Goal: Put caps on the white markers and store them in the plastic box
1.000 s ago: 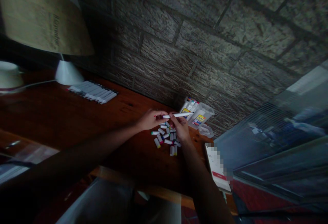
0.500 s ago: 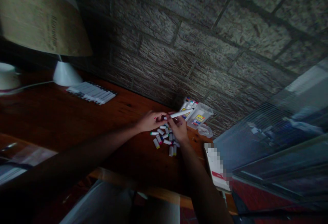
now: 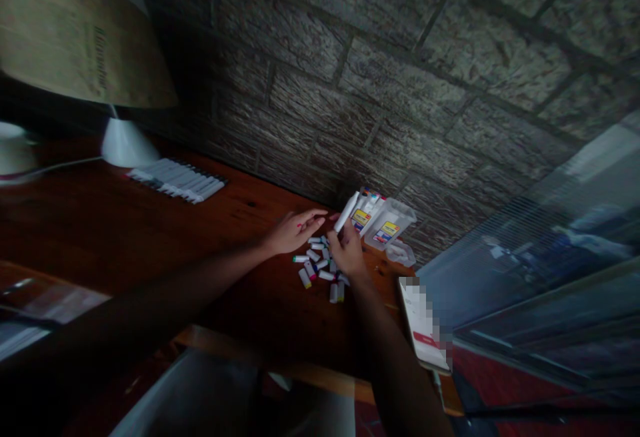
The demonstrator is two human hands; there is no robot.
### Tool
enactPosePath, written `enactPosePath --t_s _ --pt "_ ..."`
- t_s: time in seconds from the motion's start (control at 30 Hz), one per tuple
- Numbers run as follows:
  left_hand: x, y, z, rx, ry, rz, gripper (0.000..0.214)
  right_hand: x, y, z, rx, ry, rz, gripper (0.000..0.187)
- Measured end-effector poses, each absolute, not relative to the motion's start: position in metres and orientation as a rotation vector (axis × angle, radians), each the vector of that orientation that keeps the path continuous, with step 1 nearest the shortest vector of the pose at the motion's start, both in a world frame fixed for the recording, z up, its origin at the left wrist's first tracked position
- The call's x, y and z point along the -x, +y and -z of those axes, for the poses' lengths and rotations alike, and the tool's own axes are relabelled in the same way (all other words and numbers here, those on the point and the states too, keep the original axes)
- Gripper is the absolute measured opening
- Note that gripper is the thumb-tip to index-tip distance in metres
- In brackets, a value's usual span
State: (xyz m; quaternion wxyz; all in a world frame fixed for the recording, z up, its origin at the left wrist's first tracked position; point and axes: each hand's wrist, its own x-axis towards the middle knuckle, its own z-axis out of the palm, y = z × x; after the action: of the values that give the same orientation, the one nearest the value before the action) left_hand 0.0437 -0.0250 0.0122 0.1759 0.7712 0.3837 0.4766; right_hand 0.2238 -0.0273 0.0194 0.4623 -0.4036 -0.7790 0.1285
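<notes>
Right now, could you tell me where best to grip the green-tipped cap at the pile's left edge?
I'd pinch the green-tipped cap across its short body, coming from above and the left: it lies flat on the table, bare wood on that side, other caps crowding its right.

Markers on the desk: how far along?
Done: a row of markers lies lined up near the lamp base. In hand: the right hand grips one white marker, the left hand is open over the loose caps. Left: that pile, plus markers in the clear case.
</notes>
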Motion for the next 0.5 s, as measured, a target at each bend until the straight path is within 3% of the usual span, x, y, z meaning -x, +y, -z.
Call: enactPosePath --t_s 0.3,0.5 --pt "-0.0449 -0.0264 -0.0122 -2.179 1.049 -1.314 0.043 -0.2239 -0.0265 -0.0166 1.018 -1.956 -0.375 0.017" --pt "-0.0485 -0.0244 -0.0099 -2.195 1.041 -1.257 0.037 -0.2226 -0.0247 -0.0133 0.969 -2.023 -0.473 0.021"
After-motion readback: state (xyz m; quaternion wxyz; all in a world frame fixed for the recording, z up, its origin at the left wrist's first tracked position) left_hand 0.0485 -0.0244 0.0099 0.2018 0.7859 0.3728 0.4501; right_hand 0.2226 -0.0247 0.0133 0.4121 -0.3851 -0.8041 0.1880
